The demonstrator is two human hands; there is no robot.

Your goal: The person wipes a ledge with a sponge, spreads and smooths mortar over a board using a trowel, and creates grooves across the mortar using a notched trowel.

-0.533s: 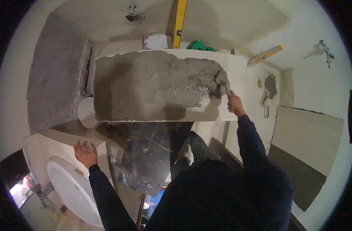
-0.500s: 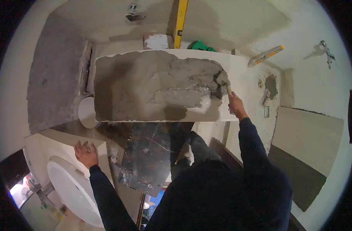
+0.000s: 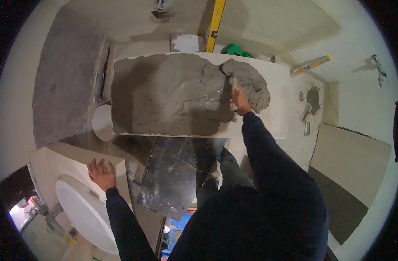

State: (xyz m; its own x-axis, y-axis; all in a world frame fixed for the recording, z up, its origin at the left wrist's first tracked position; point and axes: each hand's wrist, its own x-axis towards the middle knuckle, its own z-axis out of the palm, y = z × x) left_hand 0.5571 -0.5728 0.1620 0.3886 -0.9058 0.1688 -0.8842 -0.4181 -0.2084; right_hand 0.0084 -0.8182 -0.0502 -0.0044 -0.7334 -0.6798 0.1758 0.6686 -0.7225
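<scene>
Head view: holds a trowel (image 3: 234,82) with the right hand (image 3: 240,102) closed around its handle, reaching just beyond the fingers toward the far edge of the white slab (image 3: 278,87), at grey mortar (image 3: 155,95) right of the slab's middle; shows its blade indistinctly. Rests the left hand (image 3: 102,174), fingers spread, near the vanity top's (image 3: 73,167) far right corner, beside the washbasin (image 3: 77,209).

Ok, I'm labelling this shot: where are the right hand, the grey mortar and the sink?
Right hand (image 3: 240,101), head view: back of hand.
Grey mortar (image 3: 177,93), head view: middle of surface.
Sink (image 3: 82,213), head view: middle of bowl.
</scene>
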